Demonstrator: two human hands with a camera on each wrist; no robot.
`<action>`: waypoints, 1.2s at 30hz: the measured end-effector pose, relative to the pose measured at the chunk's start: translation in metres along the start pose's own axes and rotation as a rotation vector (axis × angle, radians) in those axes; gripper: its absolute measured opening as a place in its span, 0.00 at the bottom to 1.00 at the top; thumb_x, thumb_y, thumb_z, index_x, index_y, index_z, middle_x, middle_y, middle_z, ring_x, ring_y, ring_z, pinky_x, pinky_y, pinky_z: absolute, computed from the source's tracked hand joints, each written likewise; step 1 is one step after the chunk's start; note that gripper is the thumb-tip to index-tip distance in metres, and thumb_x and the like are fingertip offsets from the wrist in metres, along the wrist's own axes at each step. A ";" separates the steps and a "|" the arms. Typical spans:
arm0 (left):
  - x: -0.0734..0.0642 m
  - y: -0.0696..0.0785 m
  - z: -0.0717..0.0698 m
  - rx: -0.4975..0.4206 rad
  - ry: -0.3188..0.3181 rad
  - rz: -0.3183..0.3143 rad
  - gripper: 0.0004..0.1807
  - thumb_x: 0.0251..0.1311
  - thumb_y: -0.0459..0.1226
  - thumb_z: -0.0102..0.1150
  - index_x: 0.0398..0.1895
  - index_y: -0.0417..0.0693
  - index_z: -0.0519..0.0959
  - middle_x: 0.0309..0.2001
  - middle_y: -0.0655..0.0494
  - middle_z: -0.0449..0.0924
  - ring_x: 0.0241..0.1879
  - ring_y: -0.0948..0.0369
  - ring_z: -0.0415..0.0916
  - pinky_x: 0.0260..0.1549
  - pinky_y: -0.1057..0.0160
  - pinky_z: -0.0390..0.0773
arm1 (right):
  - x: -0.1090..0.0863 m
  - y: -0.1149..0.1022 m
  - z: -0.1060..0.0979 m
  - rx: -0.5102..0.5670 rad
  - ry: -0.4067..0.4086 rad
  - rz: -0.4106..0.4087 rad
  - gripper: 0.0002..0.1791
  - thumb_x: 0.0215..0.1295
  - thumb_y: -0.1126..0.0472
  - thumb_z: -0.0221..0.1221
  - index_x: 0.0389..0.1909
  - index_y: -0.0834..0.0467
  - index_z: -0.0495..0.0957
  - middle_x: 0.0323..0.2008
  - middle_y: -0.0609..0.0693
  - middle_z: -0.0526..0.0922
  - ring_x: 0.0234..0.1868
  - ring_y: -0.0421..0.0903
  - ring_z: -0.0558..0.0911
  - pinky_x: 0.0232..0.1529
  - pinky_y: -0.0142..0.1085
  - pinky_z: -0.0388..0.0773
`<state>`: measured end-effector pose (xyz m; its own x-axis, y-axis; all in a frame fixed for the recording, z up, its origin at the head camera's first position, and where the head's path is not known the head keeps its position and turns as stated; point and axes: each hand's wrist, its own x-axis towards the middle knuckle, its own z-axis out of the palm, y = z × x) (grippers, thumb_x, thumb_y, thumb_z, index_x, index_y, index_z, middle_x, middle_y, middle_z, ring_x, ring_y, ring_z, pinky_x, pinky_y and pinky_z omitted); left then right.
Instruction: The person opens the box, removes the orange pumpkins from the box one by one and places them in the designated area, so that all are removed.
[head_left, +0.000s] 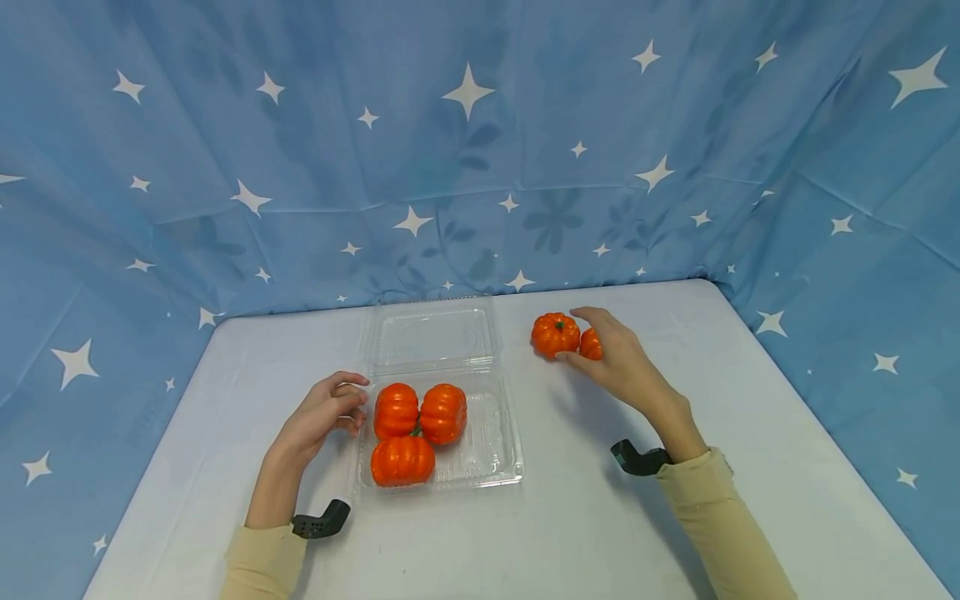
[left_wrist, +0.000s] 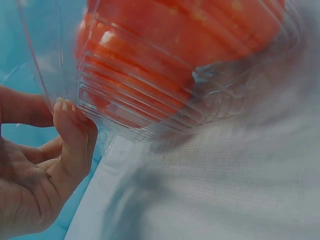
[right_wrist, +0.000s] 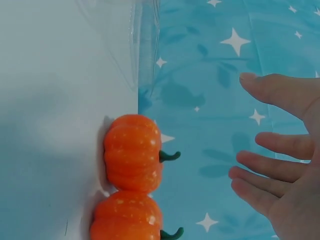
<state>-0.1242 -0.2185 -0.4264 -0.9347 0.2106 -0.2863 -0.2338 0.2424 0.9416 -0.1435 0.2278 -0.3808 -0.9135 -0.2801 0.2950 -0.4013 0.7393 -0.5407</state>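
A clear plastic clamshell box (head_left: pixel 483 433) lies with its lid (head_left: pixel 435 333) folded back. Three small orange toy pumpkins (head_left: pixel 402 461) sit in the left part of its base. At the box's left side is my left hand (head_left: pixel 322 412); in the left wrist view its thumb and finger pinch the clear rim (left_wrist: pixel 82 107). To the right of the box, two more orange pumpkins stand side by side, a left one (head_left: pixel 556 335) and a right one (head_left: pixel 590 343). My right hand (head_left: pixel 618 358) hovers over them with thumb and fingers spread, partly covering the right one. Both show green stems in the right wrist view.
A white cloth covers the table (head_left: pixel 495 542). Behind it and along both sides hangs a blue curtain (head_left: pixel 420 150) with white stars. A black wrist camera (head_left: pixel 322 521) sits on the left wrist, another (head_left: pixel 640 458) on the right.
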 end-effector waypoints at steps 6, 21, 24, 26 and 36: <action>0.000 0.000 0.000 -0.004 0.002 0.000 0.21 0.72 0.30 0.46 0.65 0.27 0.63 0.31 0.48 0.77 0.24 0.60 0.74 0.24 0.64 0.81 | -0.001 -0.007 0.002 0.002 0.018 -0.023 0.35 0.59 0.64 0.73 0.65 0.68 0.71 0.64 0.65 0.75 0.66 0.64 0.75 0.65 0.61 0.73; 0.000 0.001 0.000 -0.002 0.006 -0.008 0.22 0.72 0.30 0.46 0.65 0.28 0.63 0.31 0.47 0.77 0.24 0.60 0.74 0.25 0.64 0.81 | -0.005 -0.025 0.000 0.081 -0.015 -0.020 0.36 0.60 0.57 0.73 0.66 0.66 0.71 0.65 0.61 0.77 0.59 0.61 0.80 0.55 0.57 0.81; -0.001 0.001 0.000 -0.003 0.006 -0.008 0.22 0.73 0.30 0.46 0.65 0.27 0.63 0.32 0.47 0.77 0.24 0.60 0.74 0.25 0.64 0.81 | -0.006 -0.029 0.000 0.096 -0.022 -0.021 0.37 0.61 0.56 0.73 0.67 0.65 0.71 0.66 0.60 0.76 0.63 0.60 0.78 0.59 0.58 0.79; -0.001 0.001 0.000 -0.004 0.006 -0.008 0.22 0.73 0.30 0.46 0.65 0.28 0.63 0.31 0.48 0.77 0.24 0.60 0.74 0.25 0.64 0.81 | -0.007 -0.030 0.001 0.092 -0.027 -0.026 0.37 0.61 0.55 0.73 0.67 0.65 0.71 0.66 0.60 0.76 0.62 0.60 0.78 0.58 0.57 0.80; 0.000 0.000 0.000 0.005 0.006 -0.008 0.21 0.72 0.31 0.46 0.65 0.28 0.63 0.30 0.50 0.76 0.24 0.59 0.74 0.25 0.64 0.81 | -0.009 -0.042 0.008 0.079 -0.098 0.000 0.39 0.61 0.52 0.73 0.68 0.65 0.71 0.66 0.60 0.76 0.67 0.60 0.75 0.66 0.60 0.73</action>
<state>-0.1244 -0.2184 -0.4261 -0.9344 0.2026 -0.2931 -0.2404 0.2486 0.9383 -0.1192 0.1942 -0.3668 -0.9140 -0.3418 0.2185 -0.4019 0.6900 -0.6020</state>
